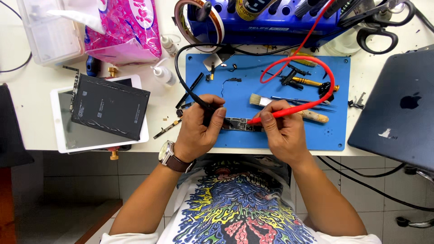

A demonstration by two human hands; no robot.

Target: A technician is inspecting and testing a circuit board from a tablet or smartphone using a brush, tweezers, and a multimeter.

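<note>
— Two probes in play, judging left to right: our left hand pinches the black probe, tip down on the narrow circuit board at the near edge of the blue mat.

— And our right hand grips the red probe, its tip on the same board. We seem mid-measurement.

— Next we would likely need steady tips, shifted to another contact without slipping.

— Agreed; the brush lies just beyond, untouched.

Left hand curled in a pinch, right hand likewise, knuckles close together, forearms angled inward, watch on left wrist
</note>
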